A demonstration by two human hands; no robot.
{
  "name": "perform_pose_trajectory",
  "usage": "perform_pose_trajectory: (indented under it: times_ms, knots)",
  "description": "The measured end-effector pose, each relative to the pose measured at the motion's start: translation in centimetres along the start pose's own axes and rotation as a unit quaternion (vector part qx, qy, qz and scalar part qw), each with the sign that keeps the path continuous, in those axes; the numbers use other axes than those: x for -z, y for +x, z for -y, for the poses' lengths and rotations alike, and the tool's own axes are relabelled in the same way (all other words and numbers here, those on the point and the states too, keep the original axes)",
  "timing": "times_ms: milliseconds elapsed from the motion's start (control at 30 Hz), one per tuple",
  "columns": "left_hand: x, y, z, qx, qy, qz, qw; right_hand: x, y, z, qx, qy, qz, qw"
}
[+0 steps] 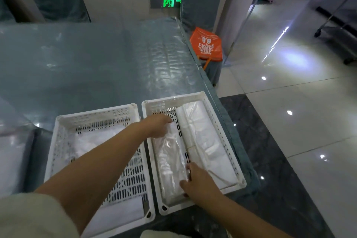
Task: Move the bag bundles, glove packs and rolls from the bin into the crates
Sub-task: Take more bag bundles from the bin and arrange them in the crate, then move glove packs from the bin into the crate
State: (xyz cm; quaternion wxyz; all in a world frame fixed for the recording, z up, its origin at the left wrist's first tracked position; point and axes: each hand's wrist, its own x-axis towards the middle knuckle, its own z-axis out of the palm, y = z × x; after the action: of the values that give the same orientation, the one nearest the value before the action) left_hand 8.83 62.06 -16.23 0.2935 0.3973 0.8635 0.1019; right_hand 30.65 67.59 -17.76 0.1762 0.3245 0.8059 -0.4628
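1. Two white perforated plastic crates sit side by side on a table covered with clear plastic sheeting [96, 60], near its right edge.
2. The right-hand crate [222, 127] holds a large white folded bag bundle [204, 141] tied with string along its right side, and a clear crinkled plastic pack [171, 162] lying lengthwise along its left side.
3. The left hand [157, 124] reaches across the other crate and rests on the far end of the clear pack, fingers curled over it.
4. The right hand [199, 181] is at the near end of the same pack, thumb and fingers closed around its edge; how firm the grip is cannot be told.
5. The left-hand crate [63, 152] holds pale plastic-wrapped goods [92, 141], blurred and partly hidden by the forearm, plus a flat white pack [123, 212] at its near end.
6. An orange printed bag [206, 44] sits on a covered chair beyond the table's corner.
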Motion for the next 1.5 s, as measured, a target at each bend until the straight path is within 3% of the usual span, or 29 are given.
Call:
perform_pose_trajectory:
  times_ms: [100, 233, 433, 633, 967, 1167, 1367, 1500]
  knots:
    - [-0.3, 0.0, 0.2, -0.001, 0.019, 0.017, 1.000, 0.7, -0.1, -0.3, 0.069, -0.169, -0.044, 0.982]
    - [-0.3, -0.4, 0.2, -0.016, 0.090, 0.014, 0.996, 1.2, 0.6, 0.3, 0.137, -0.260, -0.055, 0.954]
    - [-1.0, -1.5, 0.3, -0.019, 0.143, -0.041, 0.989, 1.7, 2.2, 0.8, 0.146, -0.268, 0.029, 0.952]
    - [-0.4, -4.5, 0.7, 0.013, 0.095, -0.154, 0.983, 4.9, 4.9, 3.1, 0.217, -0.326, -0.012, 0.920]
    - [3.8, -17.5, 0.5, 0.158, 0.123, -0.265, 0.943, 5.4, 6.3, 12.4, 0.430, -0.433, -0.068, 0.789]
    - [6.7, -27.5, 2.4, 0.248, 0.192, -0.320, 0.894, 3.3, 3.3, 18.9, 0.529, -0.477, -0.117, 0.692]
    - [8.2, -35.0, 7.1, 0.324, 0.163, -0.358, 0.861, -1.4, 0.4, 25.3, 0.573, -0.463, -0.132, 0.663]
    - [8.8, -39.0, 13.0, 0.340, 0.157, -0.365, 0.852, -6.0, -1.6, 29.7, 0.591, -0.435, -0.142, 0.664]
